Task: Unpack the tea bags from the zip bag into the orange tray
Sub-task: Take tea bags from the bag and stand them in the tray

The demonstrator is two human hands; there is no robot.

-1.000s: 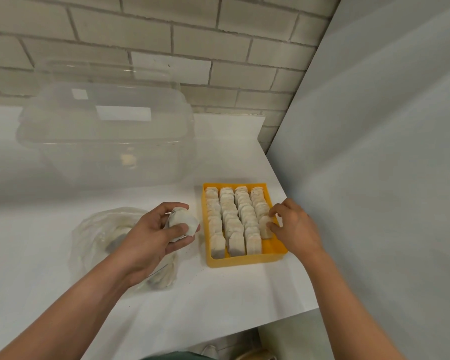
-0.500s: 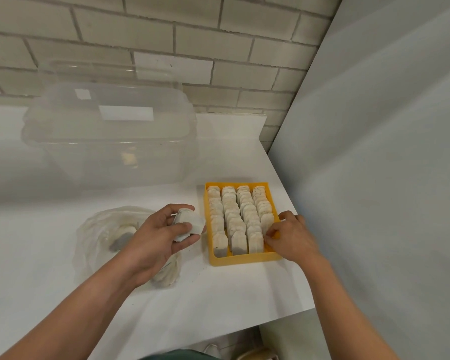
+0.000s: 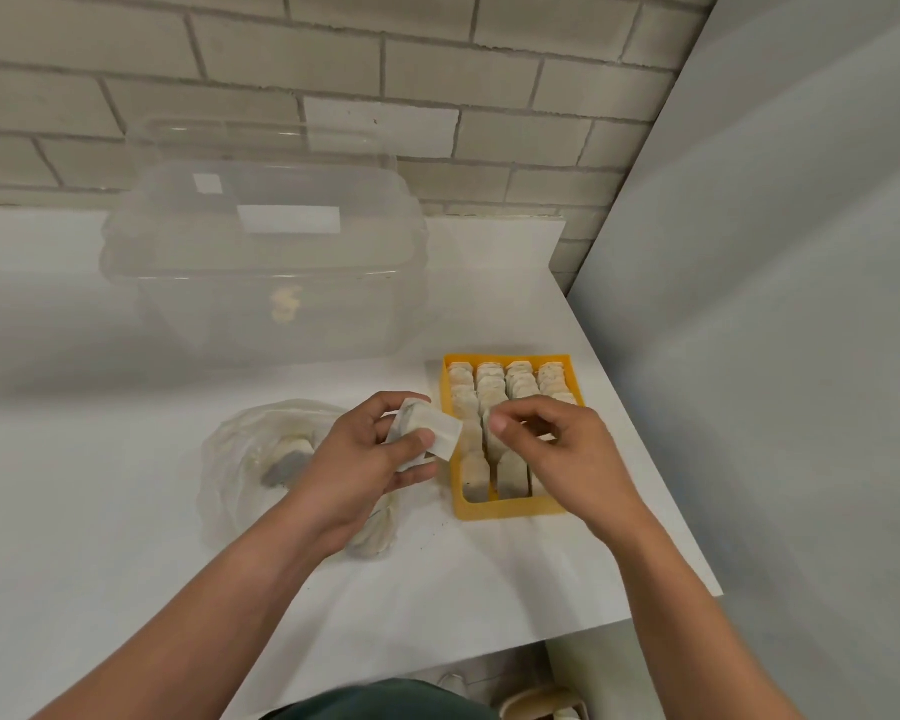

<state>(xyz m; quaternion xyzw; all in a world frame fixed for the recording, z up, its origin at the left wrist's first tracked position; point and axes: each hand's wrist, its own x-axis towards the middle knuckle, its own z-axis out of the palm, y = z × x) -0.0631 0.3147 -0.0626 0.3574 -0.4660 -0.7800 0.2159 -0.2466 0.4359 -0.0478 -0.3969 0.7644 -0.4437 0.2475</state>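
Observation:
The orange tray (image 3: pixel 510 509) sits on the white table, filled with rows of upright tea bags (image 3: pixel 489 379). My left hand (image 3: pixel 370 459) hovers just left of the tray and grips a small stack of tea bags (image 3: pixel 432 433) between thumb and fingers. My right hand (image 3: pixel 562 454) hovers over the tray's near half, thumb pointing toward that stack, fingers half curled with nothing visible in them. The crumpled clear zip bag (image 3: pixel 235 459) lies under my left wrist with a few tea bags (image 3: pixel 287 459) still inside.
A large clear plastic box (image 3: pixel 261 262) with a lid stands behind, against the brick wall. A grey panel (image 3: pixel 749 356) rises close to the tray's right side. The table's front edge (image 3: pixel 541 636) runs just below my forearms.
My right hand has lifted off the tray's right row and moved left toward my left hand. My left hand has shifted slightly right, fanning the stack toward the tray.

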